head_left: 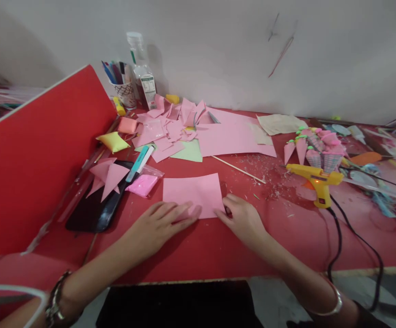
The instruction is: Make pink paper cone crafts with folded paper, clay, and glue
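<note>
A small rectangular sheet of pink paper (191, 189) lies on the red table in front of me. My left hand (160, 223) rests over its lower left corner, fingers stretched out and pressing on it. At the lower right corner, my right hand (242, 216) has curled fingers, with the thumb and forefinger holding the paper's edge. Left of the sheet are a packet of bright pink clay (144, 183), a teal-and-white pen-like pair (139, 164) and a black phone (95, 212) with pink paper triangles (110, 177) lying on it.
Pink scraps (170, 130) and a larger pink sheet (232, 134) lie behind, with scissors partly under them. A thin stick (239, 169) is near. At right, a yellow glue gun (316, 180) trails a cable beside small paper cones (321, 146). A red board (43, 159) leans left.
</note>
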`<action>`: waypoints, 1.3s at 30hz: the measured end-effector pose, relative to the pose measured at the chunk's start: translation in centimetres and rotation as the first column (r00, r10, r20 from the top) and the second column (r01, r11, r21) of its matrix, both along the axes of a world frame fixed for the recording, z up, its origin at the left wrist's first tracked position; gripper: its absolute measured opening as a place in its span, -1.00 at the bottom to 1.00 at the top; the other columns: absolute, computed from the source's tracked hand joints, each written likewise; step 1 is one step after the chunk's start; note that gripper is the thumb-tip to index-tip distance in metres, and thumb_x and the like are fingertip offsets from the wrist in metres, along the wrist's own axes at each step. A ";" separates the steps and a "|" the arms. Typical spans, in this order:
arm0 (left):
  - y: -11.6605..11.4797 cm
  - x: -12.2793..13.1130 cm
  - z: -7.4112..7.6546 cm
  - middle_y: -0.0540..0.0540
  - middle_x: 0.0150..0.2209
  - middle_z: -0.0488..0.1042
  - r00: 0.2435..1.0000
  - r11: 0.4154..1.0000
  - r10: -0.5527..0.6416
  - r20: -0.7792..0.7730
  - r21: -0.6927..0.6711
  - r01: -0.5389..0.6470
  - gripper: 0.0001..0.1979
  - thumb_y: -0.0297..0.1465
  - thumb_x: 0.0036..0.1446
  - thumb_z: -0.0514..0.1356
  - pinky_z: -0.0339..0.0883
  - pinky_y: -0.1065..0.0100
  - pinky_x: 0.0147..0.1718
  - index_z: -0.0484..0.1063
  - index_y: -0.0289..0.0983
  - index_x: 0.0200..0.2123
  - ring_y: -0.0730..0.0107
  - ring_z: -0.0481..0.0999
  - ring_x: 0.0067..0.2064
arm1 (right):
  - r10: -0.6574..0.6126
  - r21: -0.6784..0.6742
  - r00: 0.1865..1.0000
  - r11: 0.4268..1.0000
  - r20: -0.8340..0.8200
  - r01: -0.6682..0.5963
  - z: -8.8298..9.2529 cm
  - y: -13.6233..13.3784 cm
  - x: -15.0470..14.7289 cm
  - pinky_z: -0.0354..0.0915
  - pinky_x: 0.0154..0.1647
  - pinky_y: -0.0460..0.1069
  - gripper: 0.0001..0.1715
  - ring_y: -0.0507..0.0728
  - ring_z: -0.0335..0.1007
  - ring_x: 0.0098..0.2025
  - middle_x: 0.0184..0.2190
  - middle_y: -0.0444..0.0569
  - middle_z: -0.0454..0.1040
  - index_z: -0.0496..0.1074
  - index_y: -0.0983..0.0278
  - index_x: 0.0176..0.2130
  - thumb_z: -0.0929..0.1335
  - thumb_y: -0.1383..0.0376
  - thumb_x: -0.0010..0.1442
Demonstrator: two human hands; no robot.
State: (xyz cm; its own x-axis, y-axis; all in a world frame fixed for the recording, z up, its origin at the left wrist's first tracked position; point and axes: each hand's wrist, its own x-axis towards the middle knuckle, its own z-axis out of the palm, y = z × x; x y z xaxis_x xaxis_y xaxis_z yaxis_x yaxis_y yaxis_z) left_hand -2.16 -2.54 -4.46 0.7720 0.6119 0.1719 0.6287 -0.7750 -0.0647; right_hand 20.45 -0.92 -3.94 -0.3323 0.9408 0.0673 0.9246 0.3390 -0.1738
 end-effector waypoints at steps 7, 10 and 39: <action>0.3 0.7 0.2 -0.02 0.06 0.28 0.994 0.993 -0.030 -0.107 -0.115 0.018 -0.59 -0.52 0.14 -0.04 0.08 0.30 -0.14 0.15 -0.16 0.07 0.33 0.31 -0.06 | 0.182 0.350 0.974 0.911 0.131 -0.218 0.0 -0.6 -0.4 0.24 -0.45 -0.03 -0.78 0.11 0.31 -0.41 -0.45 0.05 0.37 0.32 0.33 -0.41 0.17 0.29 0.15; 0.2 0.8 0.0 -0.04 0.06 0.28 0.994 0.991 -0.019 -0.103 -0.132 0.005 -0.60 -0.51 0.13 -0.01 0.10 0.28 -0.13 0.18 -0.16 0.05 0.30 0.30 -0.04 | 0.463 0.219 0.872 0.845 0.160 -0.488 0.1 -1.2 -0.9 0.25 -0.16 0.04 -0.73 0.14 0.30 -0.17 -0.25 0.07 0.40 0.33 0.30 -0.16 0.17 0.32 0.16; -2.2 -4.4 -0.6 -0.05 -0.11 0.45 0.988 0.978 0.153 0.017 -0.144 -0.149 -0.48 -0.66 -0.02 -0.13 0.24 0.27 -0.11 0.32 -0.19 -0.03 0.34 0.40 -0.10 | 0.345 0.110 0.937 0.930 0.054 -0.349 0.7 -2.4 4.2 0.36 -0.18 0.09 -0.60 0.14 0.37 -0.11 -0.13 0.03 0.44 0.41 0.26 -0.14 0.10 0.35 0.17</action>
